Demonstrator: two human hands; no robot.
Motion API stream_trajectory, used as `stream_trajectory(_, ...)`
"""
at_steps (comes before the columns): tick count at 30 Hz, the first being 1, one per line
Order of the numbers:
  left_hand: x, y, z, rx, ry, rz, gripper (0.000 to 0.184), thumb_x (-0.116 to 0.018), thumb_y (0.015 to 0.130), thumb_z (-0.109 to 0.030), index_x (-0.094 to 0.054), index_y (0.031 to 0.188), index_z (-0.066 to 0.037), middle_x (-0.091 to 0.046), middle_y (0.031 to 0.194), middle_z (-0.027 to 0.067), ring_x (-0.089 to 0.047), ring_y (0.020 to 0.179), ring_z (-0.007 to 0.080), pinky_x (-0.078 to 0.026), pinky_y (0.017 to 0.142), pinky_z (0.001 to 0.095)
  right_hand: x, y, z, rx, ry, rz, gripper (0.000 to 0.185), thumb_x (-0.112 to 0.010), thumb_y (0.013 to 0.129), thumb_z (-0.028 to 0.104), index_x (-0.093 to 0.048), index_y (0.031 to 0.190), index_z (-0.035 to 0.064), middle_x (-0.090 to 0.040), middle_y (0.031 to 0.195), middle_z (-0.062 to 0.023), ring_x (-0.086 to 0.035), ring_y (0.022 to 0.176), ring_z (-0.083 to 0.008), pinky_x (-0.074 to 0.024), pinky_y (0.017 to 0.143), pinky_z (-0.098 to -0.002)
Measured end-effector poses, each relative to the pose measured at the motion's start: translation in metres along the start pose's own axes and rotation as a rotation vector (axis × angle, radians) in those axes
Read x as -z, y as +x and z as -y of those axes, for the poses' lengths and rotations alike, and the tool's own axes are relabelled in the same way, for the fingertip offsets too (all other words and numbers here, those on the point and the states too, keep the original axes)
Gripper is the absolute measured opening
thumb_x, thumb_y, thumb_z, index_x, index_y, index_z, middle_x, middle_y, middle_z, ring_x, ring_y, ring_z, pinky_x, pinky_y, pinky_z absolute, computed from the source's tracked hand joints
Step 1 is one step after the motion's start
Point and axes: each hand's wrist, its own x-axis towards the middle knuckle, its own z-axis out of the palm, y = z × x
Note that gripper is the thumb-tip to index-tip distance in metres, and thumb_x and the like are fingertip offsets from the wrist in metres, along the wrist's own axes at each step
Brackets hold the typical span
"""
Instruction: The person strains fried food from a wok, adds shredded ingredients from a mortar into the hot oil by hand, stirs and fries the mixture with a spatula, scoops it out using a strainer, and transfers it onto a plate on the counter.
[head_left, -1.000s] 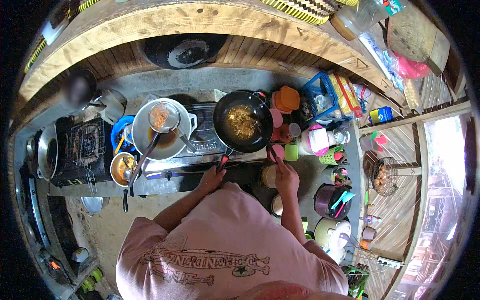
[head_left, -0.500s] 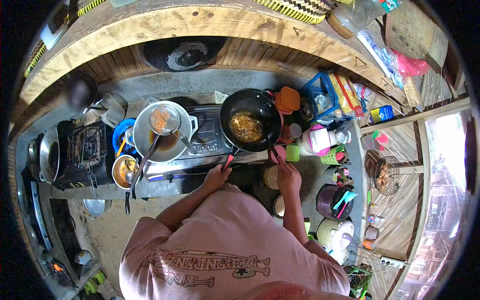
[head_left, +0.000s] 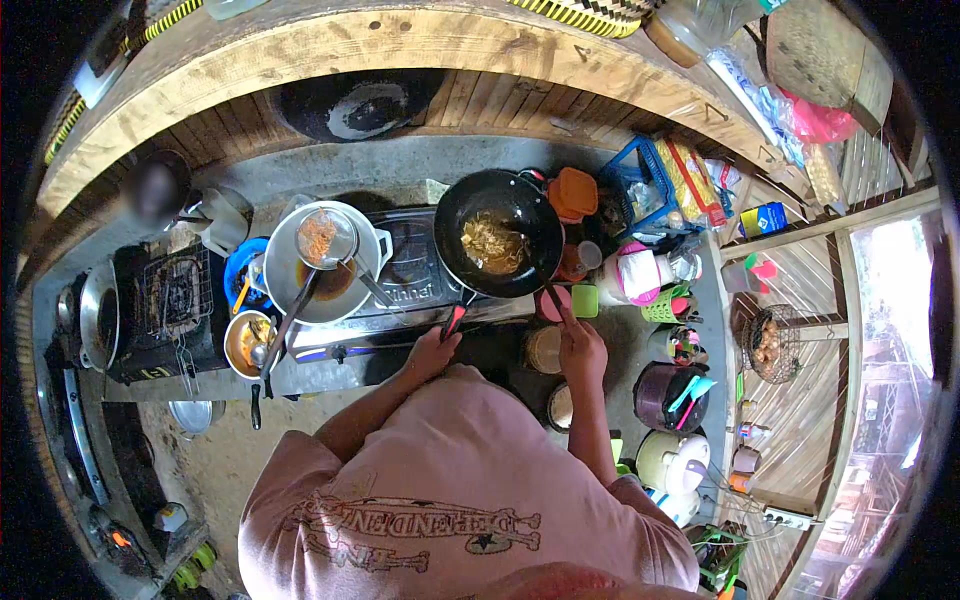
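Observation:
My left hand [head_left: 434,352] is closed round the black and red handle of a dark wok [head_left: 505,190] at the right end of the stove [head_left: 400,265]. Shredded yellowish-brown food [head_left: 492,243] lies in the wok. A dark utensil [head_left: 556,300] is held in my right hand [head_left: 582,348], its far end reaching into the wok's lower right side. To the left stands a grey pot [head_left: 283,275] holding brown liquid, with a strainer [head_left: 326,238] of orange bits resting over it.
A small pan [head_left: 240,340] with orange contents sits left of the pot. Farther left is a wire grill rack [head_left: 178,285]. On the right are orange containers [head_left: 573,195], a blue basket [head_left: 640,190], a purple pot [head_left: 655,397] and a rice cooker [head_left: 665,460].
The wok shifted right, then slightly back left and up, with my left hand on its handle. My right hand moved a little right, and the food in the wok changed shape.

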Motion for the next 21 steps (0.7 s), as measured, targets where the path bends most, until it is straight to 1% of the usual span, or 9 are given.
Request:
stream_trajectory(2, -0.008, -0.009, 0.025, -0.145, 0.009, -0.099, 0.042, -0.061, 0.094, -0.041, -0.063, 0.108, -0.001, -0.067, 0.093, 0.0248, -0.066, 0.093, 0.0424, -0.05, 0.081, 0.0483, 0.003, -0.001, 0.005, -0.035, -0.007, 0.024, 0.034, -0.064, 0.089, 0.014, -0.069, 0.122, 0.0192, -0.065, 0.084, -0.0142, -0.064, 0.071, -0.0352, -0.0516, 0.063, -0.0429)
stream_trajectory(3, -0.008, -0.012, 0.036, -0.146, 0.014, -0.096, 0.042, -0.061, 0.094, -0.041, -0.063, 0.108, -0.001, -0.067, 0.093, 0.0248, -0.066, 0.093, 0.0424, -0.05, 0.081, 0.0483, 0.002, -0.002, 0.007, -0.04, -0.005, 0.023, 0.034, -0.064, 0.089, 0.014, -0.069, 0.122, 0.0192, -0.065, 0.084, -0.0142, -0.064, 0.071, -0.0352, -0.0516, 0.063, -0.0429)
stream_trajectory(6, -0.008, -0.019, 0.048, -0.097, 0.096, -0.095, 0.044, -0.06, 0.094, -0.041, -0.062, 0.112, -0.001, -0.067, 0.093, 0.025, -0.066, 0.093, 0.0423, -0.05, 0.083, 0.0482, 0.0, -0.007, 0.005, -0.016, 0.024, 0.002, 0.035, -0.064, 0.089, 0.014, -0.069, 0.123, 0.0197, -0.065, 0.084, -0.0139, -0.064, 0.072, -0.0347, -0.0523, 0.064, -0.0421)
stream_trajectory(9, 0.001, -0.01, 0.016, -0.084, 0.14, -0.033, 0.045, -0.06, 0.094, -0.042, -0.061, 0.112, -0.001, -0.067, 0.093, 0.026, -0.066, 0.092, 0.0432, -0.05, 0.082, 0.0485, -0.004, -0.008, 0.002, -0.02, 0.023, 0.006, 0.036, -0.065, 0.088, 0.013, -0.069, 0.123, 0.0204, -0.065, 0.084, -0.0135, -0.065, 0.073, -0.0339, -0.0528, 0.065, -0.0416)
stream_trajectory(11, 0.002, -0.004, -0.005, 0.083, 0.109, 0.025, 0.044, -0.06, 0.094, -0.041, -0.061, 0.112, -0.001, -0.066, 0.092, 0.0266, -0.066, 0.091, 0.0434, -0.049, 0.081, 0.0484, 0.001, -0.008, 0.004, -0.026, 0.045, 0.012, 0.036, -0.066, 0.087, 0.013, -0.069, 0.123, 0.0208, -0.065, 0.083, -0.0138, -0.065, 0.074, -0.0334, -0.0526, 0.065, -0.0419)
stream_trajectory(12, -0.003, -0.001, 0.004, 0.083, 0.108, 0.027, 0.044, -0.06, 0.094, -0.041, -0.061, 0.112, -0.001, -0.066, 0.092, 0.0266, -0.066, 0.091, 0.0434, -0.049, 0.081, 0.0484, 0.001, -0.009, 0.001, -0.027, 0.043, 0.012, 0.036, -0.066, 0.087, 0.013, -0.069, 0.123, 0.0208, -0.065, 0.083, -0.0138, -0.065, 0.074, -0.0334, -0.0526, 0.065, -0.0419)
stream_trajectory(14, -0.01, 0.004, 0.028, -0.05, 0.108, -0.046, 0.044, -0.061, 0.094, -0.041, -0.061, 0.112, -0.001, -0.066, 0.091, 0.0263, -0.066, 0.09, 0.0427, -0.049, 0.08, 0.0478, -0.001, -0.008, -0.004, -0.041, 0.009, 0.004, 0.035, -0.067, 0.087, 0.014, -0.07, 0.122, 0.0211, -0.065, 0.082, -0.0139, -0.065, 0.073, -0.0335, -0.0523, 0.064, -0.0422)
stream_trajectory(17, -0.003, -0.024, 0.033, -0.127, 0.084, -0.099, 0.044, -0.061, 0.094, -0.04, -0.061, 0.111, 0.0, -0.066, 0.09, 0.0254, -0.066, 0.09, 0.0418, -0.049, 0.081, 0.047, 0.0, -0.01, -0.006, -0.048, 0.003, -0.015, 0.035, -0.066, 0.088, 0.014, -0.069, 0.122, 0.0216, -0.064, 0.082, -0.0139, -0.065, 0.072, -0.0334, -0.0518, 0.063, -0.0426)
stream_trajectory(21, -0.005, -0.021, 0.043, -0.22, 0.054, -0.111, 0.045, -0.062, 0.094, -0.04, -0.061, 0.111, 0.001, -0.067, 0.091, 0.0253, -0.066, 0.091, 0.0417, -0.05, 0.081, 0.0465, 0.004, -0.01, -0.004, -0.038, 0.014, -0.019, 0.035, -0.065, 0.088, 0.014, -0.069, 0.123, 0.0219, -0.064, 0.082, -0.0138, -0.065, 0.072, -0.0334, -0.0515, 0.063, -0.0429)
